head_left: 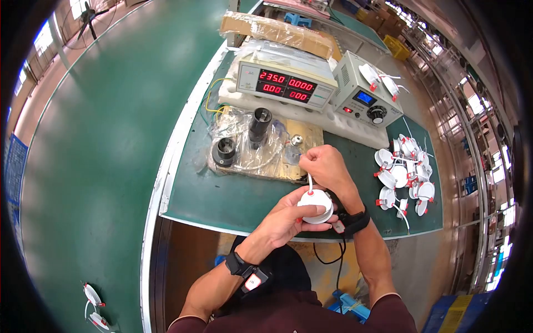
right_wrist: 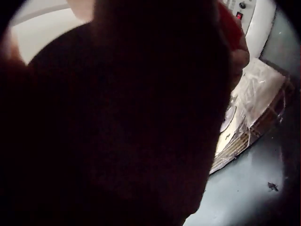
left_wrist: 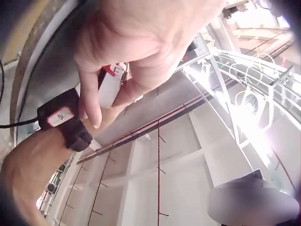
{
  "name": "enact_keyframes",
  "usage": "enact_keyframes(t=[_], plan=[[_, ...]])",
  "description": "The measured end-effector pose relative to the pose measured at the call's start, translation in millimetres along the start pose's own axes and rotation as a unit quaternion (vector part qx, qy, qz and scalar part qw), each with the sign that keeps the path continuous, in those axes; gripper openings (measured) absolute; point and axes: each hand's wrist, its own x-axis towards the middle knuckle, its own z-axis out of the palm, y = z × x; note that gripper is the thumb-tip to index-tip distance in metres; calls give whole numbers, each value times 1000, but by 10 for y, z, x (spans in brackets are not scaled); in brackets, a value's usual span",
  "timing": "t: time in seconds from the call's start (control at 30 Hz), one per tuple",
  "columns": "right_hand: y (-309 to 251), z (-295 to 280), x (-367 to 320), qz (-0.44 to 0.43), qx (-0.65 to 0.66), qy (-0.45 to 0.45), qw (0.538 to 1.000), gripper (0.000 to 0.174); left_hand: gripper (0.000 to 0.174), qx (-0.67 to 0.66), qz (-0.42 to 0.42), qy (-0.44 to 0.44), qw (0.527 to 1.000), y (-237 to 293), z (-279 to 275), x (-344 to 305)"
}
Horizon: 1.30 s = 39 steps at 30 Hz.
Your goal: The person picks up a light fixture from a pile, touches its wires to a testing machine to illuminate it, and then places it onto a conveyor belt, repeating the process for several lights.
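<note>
In the head view, the left hand [head_left: 282, 221] grips a round white lamp [head_left: 316, 206], its thumb lying across the face. A white cable rises from the lamp to the right hand [head_left: 328, 169], whose curled fingers pinch the cable's end beside the wrapped board. In the left wrist view, the left hand [left_wrist: 136, 42] holds the lamp [left_wrist: 110, 89] from around its edge, with a red clip and a spring showing. A large dark shape covers most of the right wrist view.
Behind the hands stand a meter [head_left: 286, 86] with red digits and a grey power unit [head_left: 366, 97]. Black sockets [head_left: 225, 152] sit on a plastic-wrapped board [head_left: 311, 130]. Several white lamps [head_left: 400, 175] lie on the green table [head_left: 214, 202] at the right.
</note>
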Motion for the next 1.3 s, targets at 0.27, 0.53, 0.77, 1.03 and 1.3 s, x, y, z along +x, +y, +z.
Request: enact_keyframes(t=[0.27, 0.53, 0.77, 1.03, 1.3], plan=[[-90, 56, 114, 56, -69, 2, 996, 25, 49, -49, 11, -10, 999, 45, -103, 78], [-112, 71, 130, 24, -127, 14, 992, 25, 49, -70, 16, -25, 997, 38, -115, 81], [-95, 101, 123, 33, -136, 30, 990, 25, 46, -80, 8, -11, 997, 21, -56, 101], [-74, 116, 138, 24, -136, 32, 990, 25, 44, -67, 1, -2, 998, 52, -49, 100], [-129, 88, 120, 27, -143, 18, 989, 24, 40, -105, -1, 4, 994, 58, -26, 96]])
